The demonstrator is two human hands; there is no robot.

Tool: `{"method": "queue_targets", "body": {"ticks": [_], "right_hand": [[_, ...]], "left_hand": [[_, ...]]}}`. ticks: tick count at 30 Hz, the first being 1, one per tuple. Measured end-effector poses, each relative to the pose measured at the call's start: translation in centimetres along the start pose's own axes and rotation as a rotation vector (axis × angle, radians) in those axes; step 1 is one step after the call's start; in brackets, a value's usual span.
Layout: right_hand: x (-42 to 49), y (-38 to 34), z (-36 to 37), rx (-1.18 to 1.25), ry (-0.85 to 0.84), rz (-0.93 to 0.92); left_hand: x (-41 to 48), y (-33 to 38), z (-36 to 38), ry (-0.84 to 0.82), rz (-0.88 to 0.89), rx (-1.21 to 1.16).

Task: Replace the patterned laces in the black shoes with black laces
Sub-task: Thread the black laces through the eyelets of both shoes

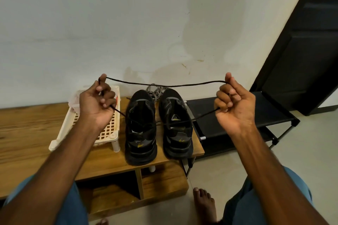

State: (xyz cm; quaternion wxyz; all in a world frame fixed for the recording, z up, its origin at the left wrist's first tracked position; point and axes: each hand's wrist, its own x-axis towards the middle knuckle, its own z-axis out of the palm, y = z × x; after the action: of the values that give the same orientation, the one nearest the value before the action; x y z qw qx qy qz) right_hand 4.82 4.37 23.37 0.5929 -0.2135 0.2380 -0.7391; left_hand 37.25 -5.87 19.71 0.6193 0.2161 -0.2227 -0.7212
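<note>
1. Black lace (pixel 164 85) spans the air between both raised hands, sagging slightly above the 2 black shoes.
2. The left hand (pixel 99 102) faces palm-up with its fingers curled round the lace. The thumb pinches it at the top, and a strand leaves the bottom of the fist toward the left shoe (pixel 140 129).
3. The right hand (pixel 235 104) is likewise closed round the lace, thumb up. A strand runs from under its fist, slanting down across the right shoe (pixel 176 128).
4. Black lies on black here, so where the 2 lower strands end, and whether either passes through an eyelet, cannot be made out.
5. Both shoes stand side by side at the right end of the wooden bench (pixel 27 129), heels toward its front edge. The right shoe is just beside the right edge.
6. The patterned laces (pixel 155 91) lie bunched at the back edge behind the toes, partly hidden by the shoes.
7. A white plastic rack (pixel 109 130) stands left of the shoes, partly covered by the left forearm.
8. A black shoe rack (pixel 219 115) stands beside the bench's right end.
</note>
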Motion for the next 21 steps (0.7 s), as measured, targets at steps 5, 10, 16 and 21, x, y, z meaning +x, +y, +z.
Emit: {"method": "queue_targets", "body": {"ticks": [5,10,16,21], "right_hand": [[-0.7,1.9,1.3,-0.221,-0.149,0.042],[-0.5,1.0,1.5,-0.182,-0.208,0.011],[0.4,-2.9,-1.8,0.003,0.073,-0.193],[0.1,-1.8,-1.2,-0.094,0.072,-0.182]], "left_hand": [[-2.8,-4.3,4.0,-0.227,0.033,0.69],[-3.6,-6.1,5.2,-0.356,-0.08,0.681],[1.9,5.0,-2.6,-0.047,0.049,-0.093],[2.7,3.7,-3.3,0.093,0.093,0.133]]}}
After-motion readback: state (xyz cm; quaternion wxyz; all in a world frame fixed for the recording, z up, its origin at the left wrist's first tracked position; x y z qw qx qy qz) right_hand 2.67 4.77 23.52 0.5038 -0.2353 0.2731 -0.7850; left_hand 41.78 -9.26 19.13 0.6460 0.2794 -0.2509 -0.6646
